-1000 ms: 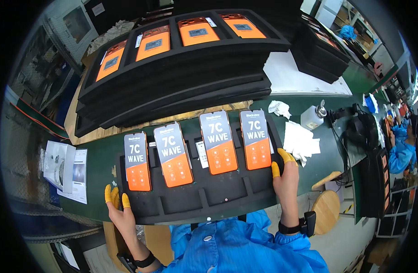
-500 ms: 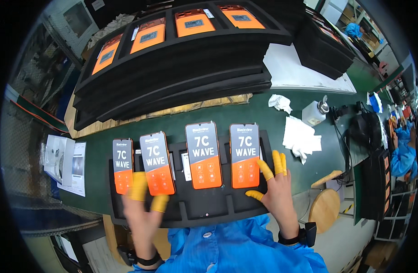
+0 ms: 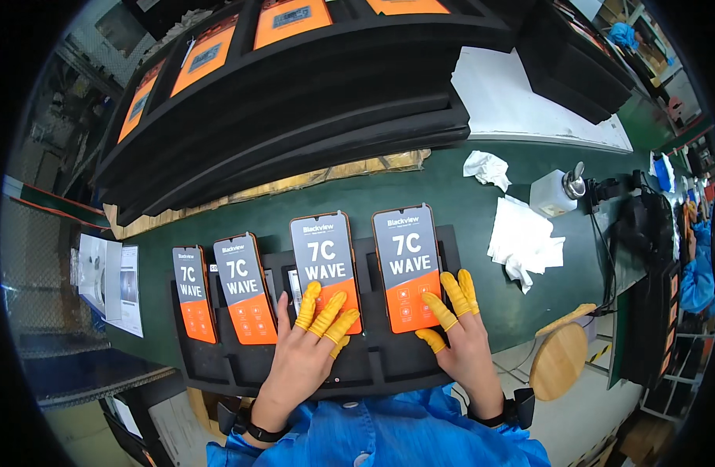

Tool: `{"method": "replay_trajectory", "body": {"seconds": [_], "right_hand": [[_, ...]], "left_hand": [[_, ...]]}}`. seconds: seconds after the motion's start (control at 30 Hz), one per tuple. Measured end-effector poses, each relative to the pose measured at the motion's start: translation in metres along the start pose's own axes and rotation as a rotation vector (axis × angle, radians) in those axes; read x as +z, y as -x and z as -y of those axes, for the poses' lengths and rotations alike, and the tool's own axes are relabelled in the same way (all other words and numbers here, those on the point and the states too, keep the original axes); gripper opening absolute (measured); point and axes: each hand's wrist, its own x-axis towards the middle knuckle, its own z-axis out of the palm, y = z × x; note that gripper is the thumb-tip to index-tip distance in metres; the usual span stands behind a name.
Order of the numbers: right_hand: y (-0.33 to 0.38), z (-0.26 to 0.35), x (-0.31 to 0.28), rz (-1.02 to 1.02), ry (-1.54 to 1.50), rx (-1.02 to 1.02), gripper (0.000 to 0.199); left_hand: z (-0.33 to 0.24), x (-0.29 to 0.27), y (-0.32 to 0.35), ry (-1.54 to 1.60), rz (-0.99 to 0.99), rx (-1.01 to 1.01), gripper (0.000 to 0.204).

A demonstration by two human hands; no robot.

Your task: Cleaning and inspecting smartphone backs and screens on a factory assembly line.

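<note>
Four slots' width of black foam tray [image 3: 357, 364] lies before me, bearing a row of smartphones with grey-and-orange printed screen films. My left hand [image 3: 307, 354], in yellow finger cots, rests stretched fingers over the lower part of the third phone [image 3: 324, 245] from the left. Along the lower right edge of the rightmost phone [image 3: 405, 245] lie the spread, yellow-tipped fingers of my right hand [image 3: 466, 342]. Neither hand is visibly wrapped round a phone. Untouched at the left are the leftmost phone [image 3: 192, 292] and the second phone [image 3: 244, 284].
Beyond the tray, stacked black foam trays [image 3: 295, 124] hold orange-backed phones. Crumpled white wipes [image 3: 521, 237] and a white pump bottle [image 3: 554, 194] stand to the right on the green table [image 3: 443, 183]. An open white box [image 3: 104, 272] is at the left; a round wooden stool [image 3: 558, 356] is at the right.
My left hand has moved right from between the two left phones to the third phone. My right hand stays by the rightmost phone. The whole view has shifted slightly.
</note>
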Motion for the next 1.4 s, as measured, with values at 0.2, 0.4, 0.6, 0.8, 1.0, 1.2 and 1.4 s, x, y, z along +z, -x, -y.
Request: {"method": "replay_trajectory", "body": {"seconds": [0.2,0.4,0.6,0.8,1.0,1.2,1.4], "right_hand": [[-0.004,0.003,-0.001,-0.007,-0.055,-0.002,0.059],[0.003,0.004,0.003,-0.061,-0.074,0.007,0.057],[-0.002,-0.008,0.007,-0.276,-0.251,0.227,0.047],[-0.015,-0.012,0.012,-0.197,-0.232,0.185,0.043],[-0.026,0.004,0.009,-0.183,-0.26,0.182,0.046],[-0.066,-0.03,-0.069,-0.482,0.229,0.137,0.031],[-0.155,-0.102,-0.064,-0.354,0.515,0.256,0.036]], "left_hand": [[-0.004,0.0,-0.001,0.047,-0.059,-0.025,0.043],[0.01,-0.016,0.008,0.096,-0.211,-0.112,0.044],[0.055,-0.026,0.027,0.027,-0.456,-0.49,0.066],[0.061,-0.015,0.019,0.07,-0.344,-0.513,0.065],[0.073,-0.023,0.024,0.113,-0.379,-0.508,0.061],[0.043,-0.025,0.021,0.308,-0.656,-0.37,0.03],[0.002,-0.017,-0.002,0.255,-0.601,-0.119,0.018]]}}
